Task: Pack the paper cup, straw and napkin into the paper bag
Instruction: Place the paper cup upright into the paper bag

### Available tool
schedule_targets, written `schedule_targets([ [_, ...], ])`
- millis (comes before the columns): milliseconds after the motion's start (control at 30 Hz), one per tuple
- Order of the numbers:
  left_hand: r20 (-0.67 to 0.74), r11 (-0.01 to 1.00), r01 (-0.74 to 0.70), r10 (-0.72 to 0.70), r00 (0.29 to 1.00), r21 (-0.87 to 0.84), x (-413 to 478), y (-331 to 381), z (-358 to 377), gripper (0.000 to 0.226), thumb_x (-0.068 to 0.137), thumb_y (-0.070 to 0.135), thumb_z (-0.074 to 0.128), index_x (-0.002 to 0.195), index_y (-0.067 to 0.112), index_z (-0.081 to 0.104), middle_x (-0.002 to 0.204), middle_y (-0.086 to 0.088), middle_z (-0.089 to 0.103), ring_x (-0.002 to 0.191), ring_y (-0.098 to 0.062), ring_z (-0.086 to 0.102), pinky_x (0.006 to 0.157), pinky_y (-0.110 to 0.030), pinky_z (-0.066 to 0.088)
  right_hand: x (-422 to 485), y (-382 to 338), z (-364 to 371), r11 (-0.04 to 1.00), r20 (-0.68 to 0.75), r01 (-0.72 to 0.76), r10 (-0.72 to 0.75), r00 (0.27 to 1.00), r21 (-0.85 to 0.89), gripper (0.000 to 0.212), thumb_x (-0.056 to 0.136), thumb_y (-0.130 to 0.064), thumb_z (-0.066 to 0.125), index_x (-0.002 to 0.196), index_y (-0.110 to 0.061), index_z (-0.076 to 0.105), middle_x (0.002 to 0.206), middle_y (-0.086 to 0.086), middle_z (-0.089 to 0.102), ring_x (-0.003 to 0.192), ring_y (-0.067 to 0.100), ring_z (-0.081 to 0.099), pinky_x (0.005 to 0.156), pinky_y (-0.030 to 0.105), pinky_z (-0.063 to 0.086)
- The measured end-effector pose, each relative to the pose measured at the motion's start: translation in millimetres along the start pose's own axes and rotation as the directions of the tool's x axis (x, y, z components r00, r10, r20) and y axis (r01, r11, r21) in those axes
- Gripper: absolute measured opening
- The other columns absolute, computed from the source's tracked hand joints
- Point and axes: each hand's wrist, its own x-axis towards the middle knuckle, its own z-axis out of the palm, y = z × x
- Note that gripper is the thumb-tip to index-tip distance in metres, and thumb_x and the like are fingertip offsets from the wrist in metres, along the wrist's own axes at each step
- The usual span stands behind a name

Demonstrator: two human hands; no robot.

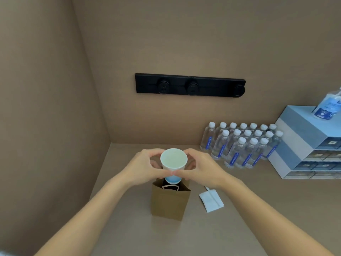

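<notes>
The paper cup (173, 162) is upright just above the open mouth of the paper bag (169, 202), its blue base already at the level of the bag's rim. The left hand (142, 168) and the right hand (201, 169) both hold it, fingers curled around the cup wall from opposite sides, below the rolled lip. The cup looks empty, so I judge it very light, and its thin wall will bend if it is squeezed hard; the stiffest places are the lip and the base, so a soft grip near the lip is the safe one.

The bag stands by itself on the counter and seems to be thin brown paper, light and easy to push over, so the cup should go straight down into it. A white cord handle (170, 187) lies across the bag's mouth and could catch the cup base.

To the right of the bag, flat on the counter, lies the napkin (212, 201), soft and light, with what seems to be the wrapped straw (212, 194) lying across it
</notes>
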Motion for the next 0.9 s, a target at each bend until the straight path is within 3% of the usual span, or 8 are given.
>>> schedule_targets([
  [100, 0.003, 1.0, 0.023, -0.023, 1.0, 0.015, 2, -10, 11, 0.054, 0.067, 0.036, 0.089, 0.116, 0.042, 0.067, 0.105, 0.017, 0.078, 0.081, -0.012, 0.076, 0.087, -0.043, 0.062, 3, 15, 14, 0.999, 0.006, -0.038, 0.038, 0.999, 0.008, 0.056, 0.062, -0.061, 0.076, 0.11, -0.04, 0.057, 0.095, -0.021, 0.068, 0.086, -0.008, 0.064, 0.07, 0.017, 0.053],
  [200, -0.01, 0.998, 0.052, -0.052, 0.999, 0.02, 6, -16, 17, 0.055, 0.065, 0.035, 0.09, 0.115, 0.039, 0.068, 0.106, 0.017, 0.077, 0.087, -0.007, 0.076, 0.089, -0.041, 0.061, 6, 23, 21, 0.999, -0.006, -0.04, 0.04, 0.999, 0.024, 0.052, 0.061, -0.058, 0.077, 0.105, -0.044, 0.053, 0.087, -0.024, 0.067, 0.083, -0.013, 0.062, 0.063, 0.011, 0.048],
  [367, -0.054, 0.995, 0.046, -0.041, 0.998, 0.084, 11, -14, 15, 0.057, 0.062, 0.045, 0.088, 0.114, 0.043, 0.066, 0.103, 0.022, 0.076, 0.082, -0.005, 0.075, 0.08, -0.034, 0.062, 15, 25, 18, 1.0, -0.016, -0.018, 0.018, 1.0, 0.022, 0.054, 0.061, -0.059, 0.076, 0.108, -0.04, 0.056, 0.092, -0.021, 0.068, 0.084, -0.009, 0.063, 0.068, 0.016, 0.053],
  [500, -0.053, 0.99, 0.083, -0.078, 0.996, 0.115, 11, -16, 12, 0.055, 0.063, 0.045, 0.087, 0.113, 0.044, 0.065, 0.096, 0.012, 0.079, 0.079, -0.008, 0.075, 0.082, -0.039, 0.062, 19, 27, 21, 0.999, 0.017, -0.016, 0.015, 1.0, 0.042, 0.055, 0.062, -0.058, 0.076, 0.109, -0.036, 0.057, 0.096, -0.019, 0.07, 0.087, -0.006, 0.064, 0.077, 0.021, 0.056],
  [667, -0.053, 0.99, 0.099, -0.095, 0.994, 0.099, 10, -16, 13, 0.055, 0.064, 0.043, 0.087, 0.114, 0.041, 0.065, 0.093, 0.005, 0.08, 0.079, -0.014, 0.075, 0.083, -0.043, 0.061, 19, 30, 24, 0.998, 0.024, -0.03, 0.028, 0.999, 0.06, 0.053, 0.062, -0.056, 0.076, 0.108, -0.037, 0.057, 0.097, -0.018, 0.071, 0.086, -0.007, 0.065, 0.077, 0.022, 0.057],
  [900, -0.034, 0.994, 0.072, -0.07, 0.997, 0.078, 9, -8, 23, 0.052, 0.063, 0.039, 0.088, 0.11, 0.042, 0.066, 0.099, 0.02, 0.076, 0.077, -0.006, 0.074, 0.073, -0.027, 0.059, 15, 33, 16, 0.999, 0.033, -0.036, 0.035, 0.999, 0.019, 0.054, 0.059, -0.059, 0.077, 0.105, -0.04, 0.055, 0.096, -0.022, 0.068, 0.085, -0.009, 0.063, 0.073, 0.019, 0.056],
])
